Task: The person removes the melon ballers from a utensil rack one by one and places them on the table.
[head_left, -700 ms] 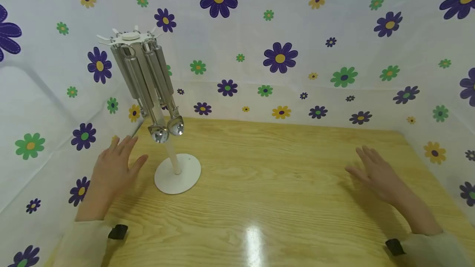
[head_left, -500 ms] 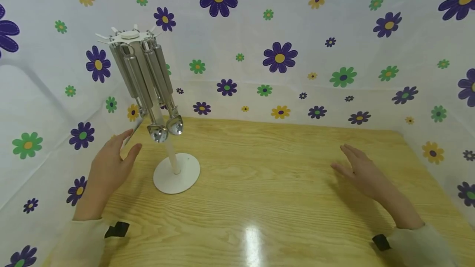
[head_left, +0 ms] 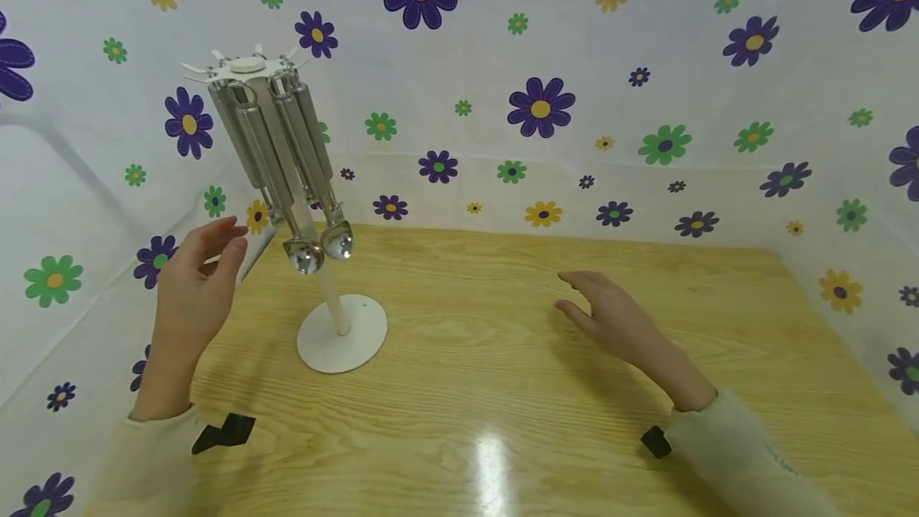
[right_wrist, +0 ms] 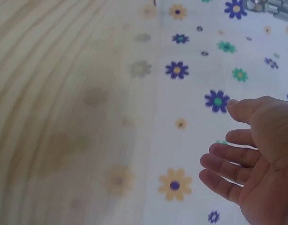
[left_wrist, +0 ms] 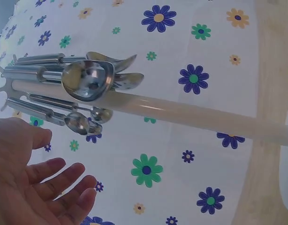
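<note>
A white utensil stand with a round base and a hooked top stands on the left of the table. Several steel kitchen utensils with tube-shaped handles hang from it, small ladles among them. In the left wrist view, a round-bowled ladle hangs nearest the camera. My left hand is raised just left of the stand, fingers loosely bent and holding nothing. To the right of the stand, over mid-table, my right hand hovers with relaxed fingers and thumb apart, nothing in it.
The wooden table reaches back to a white flower-print cloth, which also rises along the left and right sides. A dark strap end hangs at each sleeve. Light glares off the table's front.
My right hand has moved well to the left, toward the stand. My left hand has shifted slightly left and up, its fingers bending more. The stand keeps its place.
</note>
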The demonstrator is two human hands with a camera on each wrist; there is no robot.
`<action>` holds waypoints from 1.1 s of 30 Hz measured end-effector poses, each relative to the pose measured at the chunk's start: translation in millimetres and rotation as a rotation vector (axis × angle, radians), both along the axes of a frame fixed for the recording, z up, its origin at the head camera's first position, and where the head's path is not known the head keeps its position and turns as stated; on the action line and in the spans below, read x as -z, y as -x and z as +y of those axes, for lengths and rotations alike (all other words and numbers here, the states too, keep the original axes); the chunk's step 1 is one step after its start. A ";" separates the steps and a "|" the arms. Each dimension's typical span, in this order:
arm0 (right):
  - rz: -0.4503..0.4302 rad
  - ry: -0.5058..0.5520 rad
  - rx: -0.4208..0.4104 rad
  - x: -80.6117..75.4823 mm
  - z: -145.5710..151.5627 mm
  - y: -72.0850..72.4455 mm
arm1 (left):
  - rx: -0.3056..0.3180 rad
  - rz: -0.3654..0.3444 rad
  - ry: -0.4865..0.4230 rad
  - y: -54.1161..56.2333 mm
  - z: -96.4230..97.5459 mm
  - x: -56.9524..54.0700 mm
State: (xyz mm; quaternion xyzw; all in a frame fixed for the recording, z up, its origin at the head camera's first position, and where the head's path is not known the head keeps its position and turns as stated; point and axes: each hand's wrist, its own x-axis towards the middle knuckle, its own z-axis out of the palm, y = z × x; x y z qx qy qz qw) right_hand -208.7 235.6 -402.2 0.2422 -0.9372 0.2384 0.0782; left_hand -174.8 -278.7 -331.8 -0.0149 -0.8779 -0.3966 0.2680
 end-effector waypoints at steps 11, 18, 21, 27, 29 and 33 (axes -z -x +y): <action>0.084 0.030 -0.163 -24.5 -71.0 5.6 | -0.018 0.168 -0.185 -6.5 18.0 -56.9; 0.079 0.086 -0.232 -45.3 -109.1 4.9 | -0.050 0.243 -0.235 1.2 31.8 -86.7; 0.085 0.118 -0.261 -56.1 -125.2 5.2 | -0.029 0.295 -0.277 5.3 34.5 -96.9; 0.118 0.178 -0.311 -73.5 -150.9 8.6 | 0.008 0.358 -0.328 13.6 40.3 -115.0; 0.132 0.195 -0.329 -78.7 -158.0 10.4 | 0.010 0.370 -0.338 16.4 42.2 -120.8; 0.146 0.229 -0.359 -88.5 -170.5 13.4 | 0.024 0.409 -0.355 21.5 45.5 -130.4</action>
